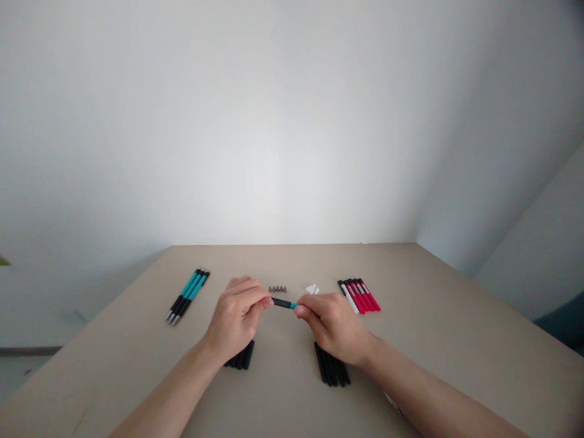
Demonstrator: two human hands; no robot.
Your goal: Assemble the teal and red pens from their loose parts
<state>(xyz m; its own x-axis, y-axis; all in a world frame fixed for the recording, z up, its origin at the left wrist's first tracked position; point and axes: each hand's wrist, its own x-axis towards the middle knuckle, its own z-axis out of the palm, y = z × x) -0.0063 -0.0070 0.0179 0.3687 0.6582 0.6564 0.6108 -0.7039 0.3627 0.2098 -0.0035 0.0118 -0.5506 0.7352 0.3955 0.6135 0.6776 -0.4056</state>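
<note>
Pen (283,303), black and teal, is pinched at both ends between left hand (237,316) and right hand (333,325), above bare mid-tabletop (456,340), well clear of every edge.

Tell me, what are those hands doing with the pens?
A person pinches one black-and-teal pen between both hands, the left hand at its black end, the right hand at its teal end, above a beige table. Teal pens lie at the left, red pens at the right, small grey tips and white bits between, black tubes near each wrist.
</note>
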